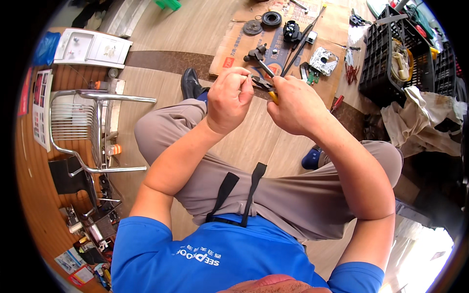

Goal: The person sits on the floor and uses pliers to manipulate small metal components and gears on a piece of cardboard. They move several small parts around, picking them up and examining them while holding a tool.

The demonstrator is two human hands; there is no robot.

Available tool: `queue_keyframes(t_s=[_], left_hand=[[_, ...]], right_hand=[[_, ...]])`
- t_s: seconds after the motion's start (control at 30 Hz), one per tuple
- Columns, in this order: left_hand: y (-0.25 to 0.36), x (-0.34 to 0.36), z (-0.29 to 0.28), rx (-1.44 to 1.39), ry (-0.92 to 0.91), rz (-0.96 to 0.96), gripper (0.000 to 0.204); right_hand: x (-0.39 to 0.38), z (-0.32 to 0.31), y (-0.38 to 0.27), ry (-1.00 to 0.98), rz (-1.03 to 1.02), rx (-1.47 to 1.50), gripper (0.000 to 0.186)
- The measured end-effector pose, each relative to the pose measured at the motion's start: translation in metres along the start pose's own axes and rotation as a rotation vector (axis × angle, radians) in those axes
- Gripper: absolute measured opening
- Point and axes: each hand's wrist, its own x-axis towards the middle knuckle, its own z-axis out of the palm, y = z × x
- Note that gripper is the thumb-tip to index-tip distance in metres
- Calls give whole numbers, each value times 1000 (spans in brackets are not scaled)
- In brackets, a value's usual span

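My right hand (295,105) is closed round pliers (262,84) with yellow handles, their dark jaws pointing left. Close to the jaw tips, my left hand (229,100) is closed in a pinch of thumb and fingers. What it pinches is too small to make out. Just beyond both hands a hammer (265,68) lies on the cardboard sheet (234,46), its handle end partly hidden by my right hand. Farther right on the cardboard rest a whitish metal plate with a round hole (323,61) and a small green circuit board (312,75).
A black ring-shaped part (271,19), a grey disc (252,27) and a black housing (292,31) lie at the cardboard's far side. Black plastic crates (378,53) and a pale crumpled cloth (420,117) stand right. A metal-framed chair (73,117) is at left.
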Motion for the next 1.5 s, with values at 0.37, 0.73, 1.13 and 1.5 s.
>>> queue_keyframes(t_s=[0.37, 0.73, 1.13, 1.5], left_hand=[[-2, 1, 1, -55, 16, 26, 12], [-5, 0, 0, -35, 32, 9, 11], [-13, -1, -3, -70, 81, -170, 9], [-19, 11, -19, -998, -12, -931, 15]], right_hand=[[-2, 2, -1, 60, 2, -53, 22], [2, 4, -3, 54, -14, -77, 20], [10, 3, -7, 120, -36, -31, 17], [8, -6, 0, 84, 37, -39, 23]])
